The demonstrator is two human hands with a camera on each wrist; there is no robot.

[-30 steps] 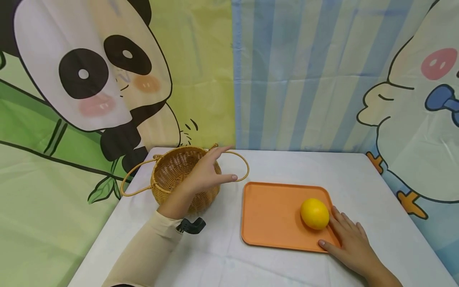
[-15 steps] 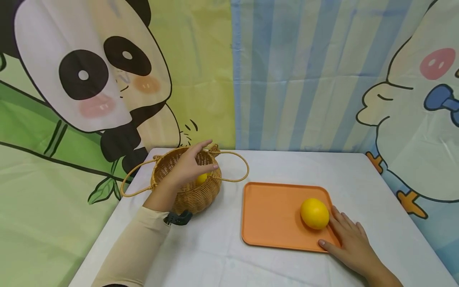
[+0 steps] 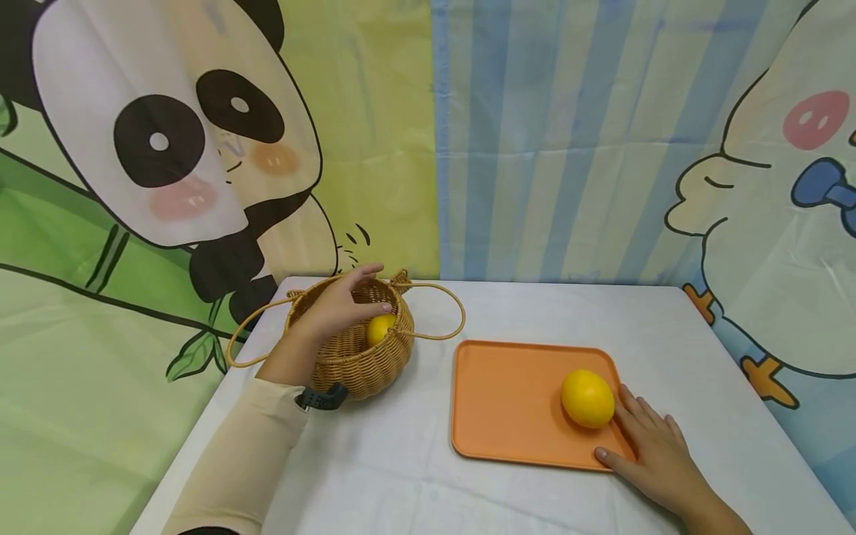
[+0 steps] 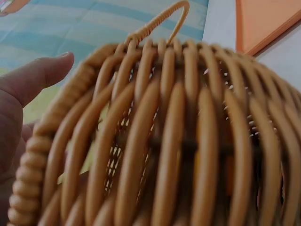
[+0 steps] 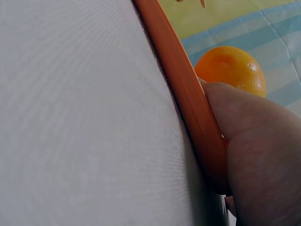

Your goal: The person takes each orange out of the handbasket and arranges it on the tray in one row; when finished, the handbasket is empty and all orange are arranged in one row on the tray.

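Note:
My left hand (image 3: 332, 308) hovers over the mouth of a wicker basket (image 3: 364, 371), fingers extended and thumb apart, holding nothing. Inside the basket, below the thumb, lies a round yellow fruit (image 3: 380, 329). The left wrist view is mostly filled by the basket's woven wall (image 4: 174, 132), with the thumb (image 4: 47, 73) beyond its rim. At the right, my right hand (image 3: 658, 461) rests on the near right corner of an orange tray (image 3: 504, 394), fingers spread along its edge. An orange (image 3: 587, 399) sits on the tray beside those fingertips; the right wrist view shows this orange (image 5: 230, 68) past the thumb.
The basket's two loop handles (image 3: 461, 305) stick out to the left and right. A white cloth (image 3: 428, 490) covers the table. Behind it hangs a printed curtain (image 3: 535, 141) with a panda and a white bird.
My left hand has drawn back leftward over the basket from its right rim, bringing the yellow fruit inside into view. The right hand, tray and orange have stayed in place.

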